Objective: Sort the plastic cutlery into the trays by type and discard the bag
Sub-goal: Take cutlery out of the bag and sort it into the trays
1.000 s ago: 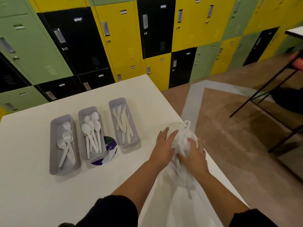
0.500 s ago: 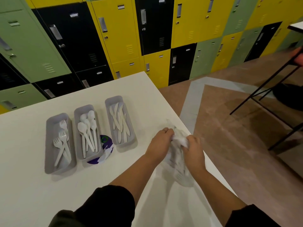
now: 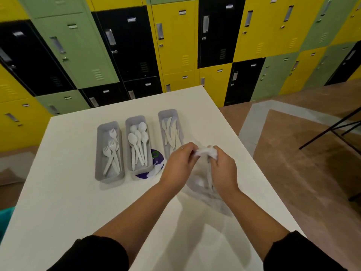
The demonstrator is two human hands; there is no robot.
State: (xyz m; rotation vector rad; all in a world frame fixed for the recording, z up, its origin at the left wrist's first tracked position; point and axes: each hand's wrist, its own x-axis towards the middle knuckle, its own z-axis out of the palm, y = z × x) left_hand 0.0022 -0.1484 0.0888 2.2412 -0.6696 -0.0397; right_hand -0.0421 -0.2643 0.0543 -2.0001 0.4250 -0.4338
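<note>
- Three grey rectangular plastic trays sit side by side on the white surface [image 3: 58, 192], long axes parallel, running from the person toward the far lockers.
- Left tray [image 3: 109, 152]: white plastic forks [image 3: 112, 153], 4 as far as can be counted; tines at the far end, handles toward the person.
- Middle tray [image 3: 139, 146]: white plastic spoons [image 3: 137, 145], about 6, overlapping so the count is uncertain; bowls at the far end, handles near.
- Right tray [image 3: 170, 132]: white plastic knives [image 3: 171, 133], stacked and crossed, lying roughly along the tray; count not readable.
- A round purple-and-white printed disc [image 3: 154, 165] lies partly under the near end of the middle tray, between it and the right tray.
- Clear crumpled plastic bag [image 3: 205, 180] is near the right edge of the surface, just in front of the right tray; its bunched top is up between the hands, its body hanging down toward the surface.
- Left hand [image 3: 178, 166] is pinched closed on the bunched top of the bag.
- Right hand [image 3: 222, 169] is clenched around the same bunch from the other side.
- Both forearms are bare, with black sleeves [image 3: 93, 255] pushed up.
</note>
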